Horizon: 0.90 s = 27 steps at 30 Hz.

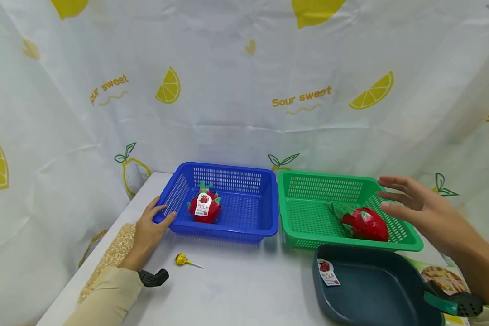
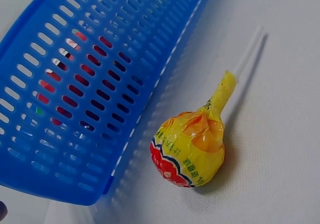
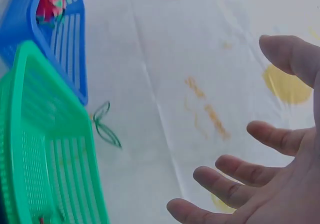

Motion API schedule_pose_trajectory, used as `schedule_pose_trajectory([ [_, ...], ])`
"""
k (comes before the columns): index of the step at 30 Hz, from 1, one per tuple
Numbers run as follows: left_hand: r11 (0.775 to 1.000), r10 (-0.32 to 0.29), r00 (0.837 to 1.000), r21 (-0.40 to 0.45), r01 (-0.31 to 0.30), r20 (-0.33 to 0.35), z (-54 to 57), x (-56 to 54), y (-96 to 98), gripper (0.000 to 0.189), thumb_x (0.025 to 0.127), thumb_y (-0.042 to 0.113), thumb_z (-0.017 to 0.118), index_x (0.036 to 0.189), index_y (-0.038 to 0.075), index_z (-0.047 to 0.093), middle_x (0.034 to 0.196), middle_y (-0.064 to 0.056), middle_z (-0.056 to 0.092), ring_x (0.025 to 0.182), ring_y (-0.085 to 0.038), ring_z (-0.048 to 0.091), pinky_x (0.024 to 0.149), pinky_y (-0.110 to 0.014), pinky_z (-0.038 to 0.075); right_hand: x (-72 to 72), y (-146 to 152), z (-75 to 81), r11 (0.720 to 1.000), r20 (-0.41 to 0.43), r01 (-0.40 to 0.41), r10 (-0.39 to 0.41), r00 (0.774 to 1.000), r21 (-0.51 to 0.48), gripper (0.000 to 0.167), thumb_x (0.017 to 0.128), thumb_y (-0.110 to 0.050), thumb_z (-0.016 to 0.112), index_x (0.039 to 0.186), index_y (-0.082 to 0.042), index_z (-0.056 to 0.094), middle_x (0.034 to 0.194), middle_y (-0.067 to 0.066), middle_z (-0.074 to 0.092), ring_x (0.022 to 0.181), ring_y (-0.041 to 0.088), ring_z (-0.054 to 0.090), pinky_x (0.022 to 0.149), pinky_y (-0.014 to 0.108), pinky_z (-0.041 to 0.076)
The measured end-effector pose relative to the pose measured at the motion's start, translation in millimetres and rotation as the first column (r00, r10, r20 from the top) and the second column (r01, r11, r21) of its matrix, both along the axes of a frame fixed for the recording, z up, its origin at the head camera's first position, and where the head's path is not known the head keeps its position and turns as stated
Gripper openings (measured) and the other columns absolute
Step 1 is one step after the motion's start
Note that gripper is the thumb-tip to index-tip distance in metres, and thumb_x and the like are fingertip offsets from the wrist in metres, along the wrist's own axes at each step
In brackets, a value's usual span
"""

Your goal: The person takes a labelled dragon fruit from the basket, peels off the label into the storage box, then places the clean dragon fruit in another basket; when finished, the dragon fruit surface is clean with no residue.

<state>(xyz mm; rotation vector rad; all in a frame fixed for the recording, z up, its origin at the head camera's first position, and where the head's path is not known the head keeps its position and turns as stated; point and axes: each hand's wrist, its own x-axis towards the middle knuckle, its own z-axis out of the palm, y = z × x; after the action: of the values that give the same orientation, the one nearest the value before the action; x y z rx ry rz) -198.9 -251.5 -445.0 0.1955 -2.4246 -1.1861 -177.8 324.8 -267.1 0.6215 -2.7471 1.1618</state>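
My left hand (image 1: 150, 231) rests at the front left corner of the blue basket (image 1: 244, 232), fingers spread along the rim. Inside that basket sits a red dragon fruit (image 1: 213, 213) with a white tag and green tips. Over the right end of the green basket (image 1: 309, 241) hovers my right hand (image 1: 417, 203), fingers extended and thumb apart, holding nothing. A second dragon fruit (image 1: 368, 225) lies on its side in the green basket. Close to my left wrist, a lollipop (image 2: 190, 146) in yellow and red wrap lies beside the blue basket.
A dark blue-green pan (image 1: 371, 290) stands in front of the green basket, with a fruit tag (image 1: 328, 271) on its inner left side. Pale grains (image 1: 116, 249) cover the table's left edge. Lemon-print cloth (image 1: 228, 113) hangs behind the baskets.
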Motion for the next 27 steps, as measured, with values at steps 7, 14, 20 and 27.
schedule_pose_trajectory([
  [7, 1.000, -0.004, 1.000, 0.001, 0.004, 0.003, -1.5, 0.5, 0.1, 0.056, 0.088, 0.038, 0.071, 0.124, -0.003, 0.061, 0.152, -0.010, 0.035, 0.138, -0.037, 0.028, 0.108, -0.053, 0.025, -6.0, -51, 25.4, 0.993, 0.026, -0.085, 0.088, 0.996, -0.086, 0.057, 0.096, -0.013, 0.059, 0.146, -0.020, 0.035, 0.143, 0.003, 0.040, 0.119, 0.009, 0.048, 0.081, 0.019, 0.048],
  [14, 1.000, -0.002, 1.000, -0.009, 0.002, -0.012, 1.6, 0.6, -1.2, 0.055, 0.088, 0.037, 0.071, 0.124, -0.003, 0.061, 0.152, -0.011, 0.035, 0.137, -0.039, 0.029, 0.107, -0.055, 0.026, -28.0, -105, 42.4, 0.974, 0.139, -0.125, 0.153, 0.978, -0.191, 0.060, 0.096, -0.028, 0.060, 0.147, -0.014, 0.031, 0.145, 0.011, 0.038, 0.127, 0.031, 0.044, 0.089, 0.034, 0.050],
  [20, 1.000, 0.010, 1.000, -0.010, -0.010, 0.000, 4.8, 0.9, -0.3, 0.054, 0.088, 0.037, 0.070, 0.124, -0.003, 0.061, 0.152, -0.011, 0.034, 0.138, -0.038, 0.028, 0.107, -0.055, 0.026, -58.3, -152, 35.3, 0.945, 0.222, -0.179, 0.243, 0.944, -0.273, 0.067, 0.094, -0.034, 0.063, 0.148, -0.012, 0.030, 0.145, 0.013, 0.035, 0.127, 0.033, 0.042, 0.095, 0.056, 0.042],
  [27, 1.000, 0.000, 1.000, -0.022, 0.000, 0.008, 2.9, 1.5, -0.1, 0.054, 0.089, 0.036, 0.070, 0.124, -0.003, 0.060, 0.152, -0.012, 0.034, 0.138, -0.039, 0.027, 0.108, -0.055, 0.025, -84.6, -205, 11.6, 0.913, 0.323, -0.171, 0.299, 0.898, -0.371, 0.068, 0.090, -0.034, 0.068, 0.146, -0.016, 0.033, 0.142, 0.015, 0.037, 0.128, 0.034, 0.041, 0.093, 0.059, 0.042],
])
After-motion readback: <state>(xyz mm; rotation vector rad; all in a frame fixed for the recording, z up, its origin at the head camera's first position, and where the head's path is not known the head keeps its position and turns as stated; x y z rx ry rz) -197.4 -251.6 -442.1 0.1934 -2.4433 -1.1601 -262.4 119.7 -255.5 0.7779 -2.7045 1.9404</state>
